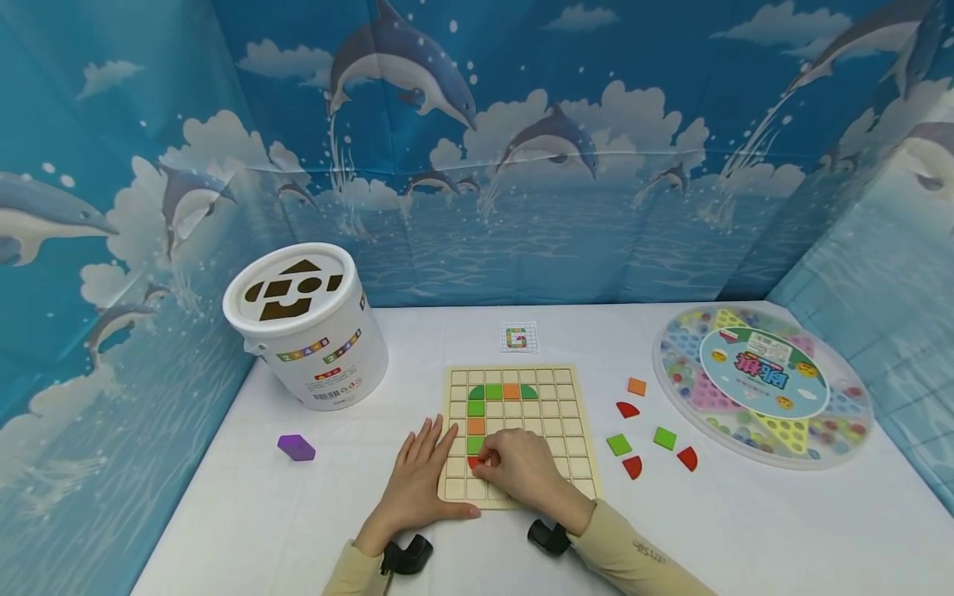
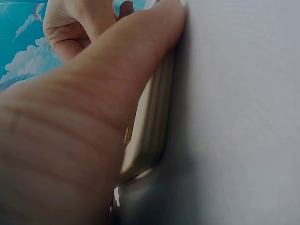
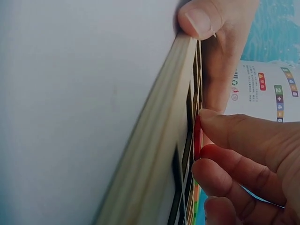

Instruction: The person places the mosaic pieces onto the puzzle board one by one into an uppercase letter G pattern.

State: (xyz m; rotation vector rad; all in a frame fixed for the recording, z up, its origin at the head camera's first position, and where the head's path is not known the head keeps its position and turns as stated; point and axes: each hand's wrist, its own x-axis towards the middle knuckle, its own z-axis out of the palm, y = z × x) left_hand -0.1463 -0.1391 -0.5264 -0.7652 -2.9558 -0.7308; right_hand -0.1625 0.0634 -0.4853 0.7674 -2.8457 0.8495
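Head: right hand (image 1: 525,468) pinches a flat red tile (image 1: 473,463) at the wooden grid board's (image 1: 574,463) seven o'clock; left hand (image 1: 421,484) lies flat, fingers straight, on its edge.
Left wrist: thumb (image 2: 126,65) rests along the pale board rim (image 2: 152,126).
Right wrist: glossy red tile (image 3: 197,138) between fingertips (image 3: 215,123), touching the grid.

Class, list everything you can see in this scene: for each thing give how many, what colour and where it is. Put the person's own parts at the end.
Grid board: 1, pale wood, centre of the table.
Tiles in the board: green and orange, forming a curved column at the board's left.
Red tile: 1, at the board's lower left, pinched by the right hand.
Loose tiles: 6, orange, red and green, right of the board.
Pattern card: 1, white, behind the board.
Bucket: 1, white, shape-slot lid, back left.
Purple block: 1, left of the board.
Round marble game: 1, multicoloured, right.
Table: 1, white.
Left hand: flat on the board's left edge.
Right hand: on the board.
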